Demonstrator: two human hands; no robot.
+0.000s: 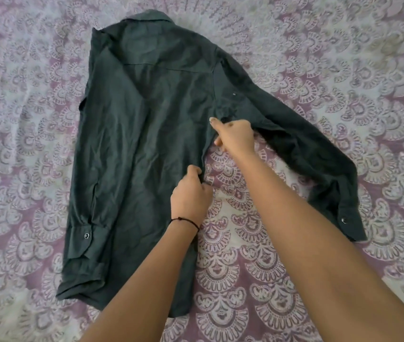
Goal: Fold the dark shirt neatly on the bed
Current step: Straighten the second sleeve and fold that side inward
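The dark grey-green shirt [141, 134] lies back up on the bed, collar at the far end. Its left sleeve is folded in along the left side, the cuff near the lower left. The right sleeve [319, 149] stretches out to the right, bent down toward its cuff. My left hand [191, 193], with a thin black wrist cord, pinches the shirt's right side edge at mid-length. My right hand [235, 137] grips the fabric at the armpit, where the right sleeve meets the body.
The bedsheet [257, 267] under the shirt is purple and white with a scalloped pattern, and it spreads out on all sides of the shirt. My two forearms cross the lower middle and right of the view.
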